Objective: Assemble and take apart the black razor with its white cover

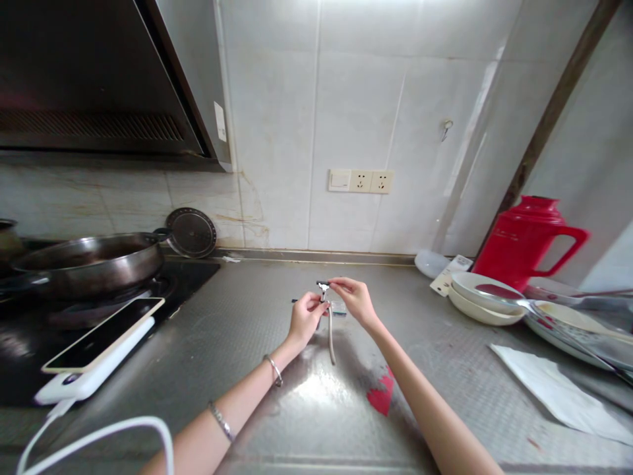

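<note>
My left hand [305, 318], below a wall switch and sockets, pinches a small black and silver device [324, 290] near its lower part. My right hand [357, 300] has its fingertips pressed on the black top end of the same device. A pale tube or strap [331, 336] hangs down beside my left fingertips. Behind the hands, a small clear item with a dark edge [339, 309] lies on the metal counter [257, 316]. The device's finer parts are too small to make out.
At the left, a steel pan [99, 264] stands on a black stove, near a phone [103, 335] and white power bank [99, 369] with a cable. A red thermos [527, 241], stacked bowls [487, 300], plates and white paper [558, 392] are at the right.
</note>
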Available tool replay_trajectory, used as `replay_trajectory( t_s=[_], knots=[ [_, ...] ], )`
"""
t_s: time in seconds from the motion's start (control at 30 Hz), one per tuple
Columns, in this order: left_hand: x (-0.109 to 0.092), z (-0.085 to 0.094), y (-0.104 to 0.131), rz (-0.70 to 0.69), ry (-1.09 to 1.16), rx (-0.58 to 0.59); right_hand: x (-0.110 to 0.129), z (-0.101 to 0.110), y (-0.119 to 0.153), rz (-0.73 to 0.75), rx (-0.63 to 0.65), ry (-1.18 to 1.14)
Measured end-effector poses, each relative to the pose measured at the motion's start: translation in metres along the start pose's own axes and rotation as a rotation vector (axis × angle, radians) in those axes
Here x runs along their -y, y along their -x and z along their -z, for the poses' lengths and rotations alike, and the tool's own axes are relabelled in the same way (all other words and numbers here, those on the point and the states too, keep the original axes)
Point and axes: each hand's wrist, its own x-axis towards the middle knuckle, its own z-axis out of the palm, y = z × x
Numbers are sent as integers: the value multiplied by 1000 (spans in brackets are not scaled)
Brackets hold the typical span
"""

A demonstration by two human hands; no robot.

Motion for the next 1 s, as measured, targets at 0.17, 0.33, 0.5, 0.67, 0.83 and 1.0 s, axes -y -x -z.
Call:
replay_trajectory(
  t_s=[0.17,0.33,0.5,0.67,0.83,1.0],
  knots=[
    [-1,0,0,15,5,1,2,0,0,4,-6,21],
    [-1,0,0,26,8,-2,2,0,1,4,0,41],
    [-1,-1,1,36,17,-2,1,-1,1,5,9,26],
    [-3,-3,2,44,5,-18,-1,-2,1,10,11,4],
    [-2,-3,2,48,11,-23,-2,-1,1,18,32,16],
    [0,-1,1,48,5,-9,-3,-1,1,10,37,36]
  ],
)
